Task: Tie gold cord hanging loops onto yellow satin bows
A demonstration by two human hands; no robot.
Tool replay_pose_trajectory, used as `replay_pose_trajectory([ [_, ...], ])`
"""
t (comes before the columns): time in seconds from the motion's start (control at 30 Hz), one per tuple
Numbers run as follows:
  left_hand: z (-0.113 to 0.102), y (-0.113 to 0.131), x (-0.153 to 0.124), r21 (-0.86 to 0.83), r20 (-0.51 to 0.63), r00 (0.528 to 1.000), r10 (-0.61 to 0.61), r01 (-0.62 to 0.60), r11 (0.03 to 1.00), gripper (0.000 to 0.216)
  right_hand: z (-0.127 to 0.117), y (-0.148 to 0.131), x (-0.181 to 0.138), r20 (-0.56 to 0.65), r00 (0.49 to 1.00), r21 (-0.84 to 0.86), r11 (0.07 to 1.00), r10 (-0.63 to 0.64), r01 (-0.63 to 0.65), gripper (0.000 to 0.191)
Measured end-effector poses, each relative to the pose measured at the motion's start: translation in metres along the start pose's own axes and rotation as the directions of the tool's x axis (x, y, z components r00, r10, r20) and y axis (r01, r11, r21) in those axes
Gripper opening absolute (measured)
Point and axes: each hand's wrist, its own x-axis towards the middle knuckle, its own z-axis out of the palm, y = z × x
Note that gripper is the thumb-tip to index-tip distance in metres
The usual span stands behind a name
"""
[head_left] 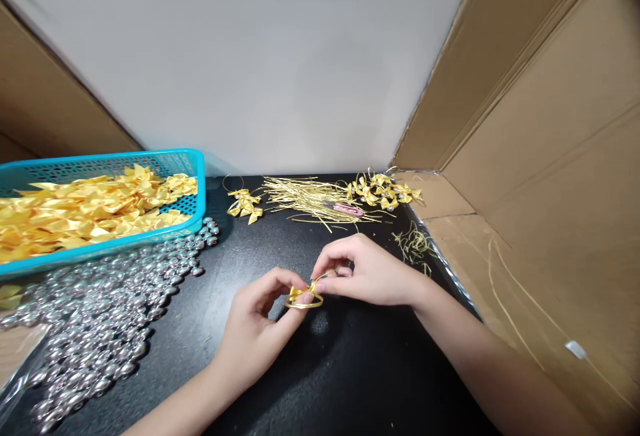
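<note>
The left hand (255, 323) pinches a little yellow bow (299, 293) between its thumb and finger, with a shiny gold loop (321, 301) by the thumb tip, and the right hand (373, 276), just beside it, pinches thin gold string (320, 278) at the bow's edge. Past both hands lie a heap of gold strings (305, 196) with a pink tool (349, 210) on it, a small bunch of bows (245, 205) on its left, and a bigger bunch (385, 191) on its right. To the left of the left hand are lots of silver beads (115, 309) and a blue basket (203, 189) full of yellow bows (90, 209), and tangled bits of thread (415, 243) lie just beyond the right wrist.
</note>
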Motion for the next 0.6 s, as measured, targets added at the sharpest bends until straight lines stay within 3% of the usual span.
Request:
replay_pose_trajectory([
  [0.4,-0.003,-0.007,-0.0003,0.021,0.112,0.992,0.066,-0.069,0.997,0.005,-0.0071,-0.0022,-0.0009,0.009,0.994,-0.19,0.976,-0.105,0.104,0.007],
  [0.6,-0.0022,-0.0063,0.0008,-0.016,0.122,0.991,0.054,-0.052,0.999,0.008,-0.0029,-0.0015,0.0003,0.001,0.988,-0.2,0.967,-0.157,0.154,0.009],
])
